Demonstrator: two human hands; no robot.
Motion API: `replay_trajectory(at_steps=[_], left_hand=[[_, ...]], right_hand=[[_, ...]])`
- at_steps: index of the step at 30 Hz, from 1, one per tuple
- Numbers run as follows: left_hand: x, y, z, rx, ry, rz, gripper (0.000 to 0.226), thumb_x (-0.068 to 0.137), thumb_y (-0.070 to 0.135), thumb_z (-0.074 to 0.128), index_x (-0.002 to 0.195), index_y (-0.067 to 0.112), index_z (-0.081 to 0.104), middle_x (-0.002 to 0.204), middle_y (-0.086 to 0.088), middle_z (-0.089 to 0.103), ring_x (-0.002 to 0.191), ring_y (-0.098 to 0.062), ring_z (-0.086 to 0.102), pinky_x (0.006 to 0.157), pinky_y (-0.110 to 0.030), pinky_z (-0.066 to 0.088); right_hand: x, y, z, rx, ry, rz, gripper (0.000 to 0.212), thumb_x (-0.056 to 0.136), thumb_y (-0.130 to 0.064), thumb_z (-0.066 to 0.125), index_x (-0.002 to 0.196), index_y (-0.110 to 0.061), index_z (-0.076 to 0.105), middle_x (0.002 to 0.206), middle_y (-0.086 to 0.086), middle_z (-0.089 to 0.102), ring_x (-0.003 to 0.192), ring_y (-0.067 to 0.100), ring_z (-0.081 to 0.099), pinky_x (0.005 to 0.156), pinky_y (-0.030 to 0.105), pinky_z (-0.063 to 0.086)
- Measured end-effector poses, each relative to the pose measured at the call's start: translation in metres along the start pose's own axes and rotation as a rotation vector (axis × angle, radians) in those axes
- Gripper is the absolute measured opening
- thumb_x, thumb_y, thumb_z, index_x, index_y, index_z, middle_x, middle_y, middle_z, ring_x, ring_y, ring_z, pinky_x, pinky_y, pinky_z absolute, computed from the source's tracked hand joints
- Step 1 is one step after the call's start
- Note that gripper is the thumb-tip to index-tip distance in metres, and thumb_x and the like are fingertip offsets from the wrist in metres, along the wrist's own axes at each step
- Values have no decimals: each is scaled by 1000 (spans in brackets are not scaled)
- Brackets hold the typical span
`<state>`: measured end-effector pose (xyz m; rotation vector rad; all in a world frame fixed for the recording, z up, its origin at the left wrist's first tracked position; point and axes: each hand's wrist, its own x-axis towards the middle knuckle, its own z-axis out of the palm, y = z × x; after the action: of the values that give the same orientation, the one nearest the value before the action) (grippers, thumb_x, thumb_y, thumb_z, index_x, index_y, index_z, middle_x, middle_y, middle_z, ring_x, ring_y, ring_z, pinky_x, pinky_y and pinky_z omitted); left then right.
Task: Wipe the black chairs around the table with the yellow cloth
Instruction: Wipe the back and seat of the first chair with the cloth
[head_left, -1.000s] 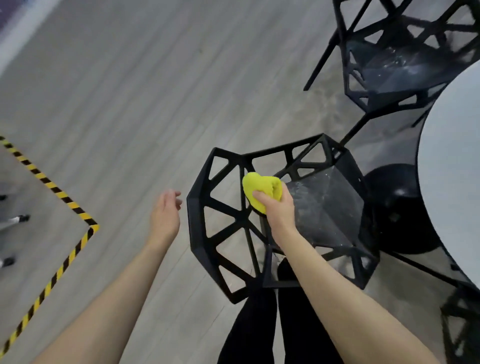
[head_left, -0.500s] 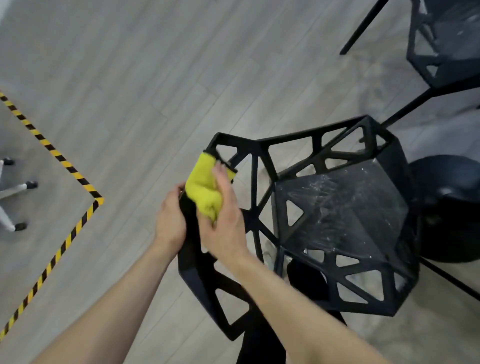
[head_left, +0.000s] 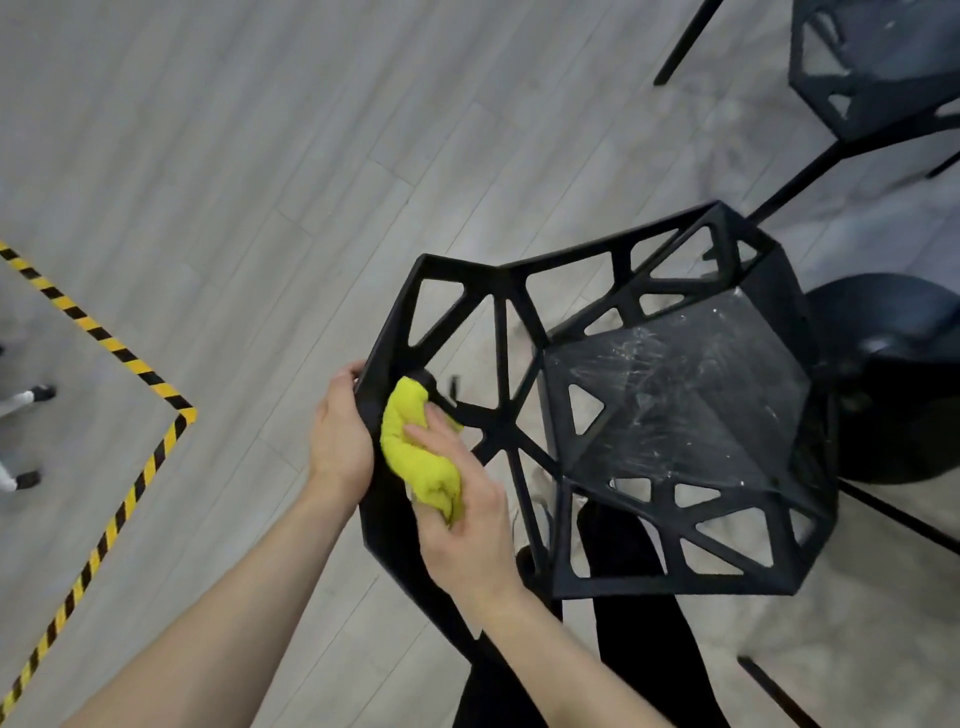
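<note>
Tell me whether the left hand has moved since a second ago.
Yes. The left hand has gone from hovering clear of the black chair to holding its backrest edge.

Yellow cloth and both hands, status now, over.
Right hand grips yellow cloth, pressed to the backrest frame of the near black chair. Left hand holds the backrest's outer edge. Seat shows white scuffs. Nothing in the way.

Yellow-and-black hazard tape (head_left: 124, 358) corners at the left over grey plank flooring (head_left: 260, 156); white caster legs (head_left: 21, 400) poke in at the left edge.
</note>
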<state>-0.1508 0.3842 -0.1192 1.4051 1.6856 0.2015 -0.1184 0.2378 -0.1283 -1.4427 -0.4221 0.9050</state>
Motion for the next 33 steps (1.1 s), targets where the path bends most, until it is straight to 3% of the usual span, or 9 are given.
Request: replay_trajectory(at_steps=[3,7,10,14,16,19,23,28,33], left_hand=[[1,0,0,-29,-18,7,40,111,46,37,95,34,72,90,15,74,92,-11,65,81,-22,50],[-6,3,-1,-36,-53,48,56,108,63,40,134,25,72,133,9,70,128,-10,61,122,-35,39],[-8,2,2,82,-32,186,47,114,55,35,118,28,73,117,10,71,114,-7,63,109,-35,43],[1,-4,0,162,31,280,55,115,53,35,105,7,64,100,-4,66,92,-14,54,87,-36,41],[-1,-4,1,210,22,334,52,115,52,34,102,9,60,96,-6,64,85,-11,53,82,-32,44],[-3,-4,1,251,46,422,41,117,47,35,108,18,62,88,6,60,80,5,54,70,-9,40],[-2,-6,1,272,68,527,37,118,42,35,103,21,62,83,12,55,80,5,53,69,-7,37],[3,-8,2,284,49,533,48,118,43,34,88,10,51,78,-2,46,70,-6,41,62,-19,33],[4,-9,0,268,30,527,49,119,36,35,91,-2,50,81,-7,46,72,-8,38,63,-19,33]], right_hand=[[22,0,8,-40,1,-13,71,83,14,59,147,-16,62,168,1,41,160,15,29,128,36,32],[8,63,-38,-139,64,199,73,86,4,61,141,-44,64,154,-3,59,143,16,55,119,45,46],[25,66,-46,-151,226,421,57,92,-10,66,131,-51,66,134,-9,71,122,14,66,110,47,53],[14,30,-6,-94,-55,-8,78,76,18,60,136,-30,70,159,3,54,152,10,44,123,32,39],[4,62,-33,-198,-70,33,78,76,16,59,132,-37,72,153,2,60,145,17,54,116,30,47],[27,87,-87,-204,242,466,46,88,-13,65,118,-46,76,111,-9,78,106,20,75,89,33,62],[120,55,-101,-60,464,355,43,91,-19,66,123,-47,74,120,-10,77,117,9,70,107,39,56],[148,59,-64,-324,87,161,81,84,6,53,152,-38,56,166,-8,44,154,11,38,126,25,32],[-9,141,-88,-317,7,476,88,82,-1,50,143,-65,53,161,-22,46,144,12,52,114,31,48]])
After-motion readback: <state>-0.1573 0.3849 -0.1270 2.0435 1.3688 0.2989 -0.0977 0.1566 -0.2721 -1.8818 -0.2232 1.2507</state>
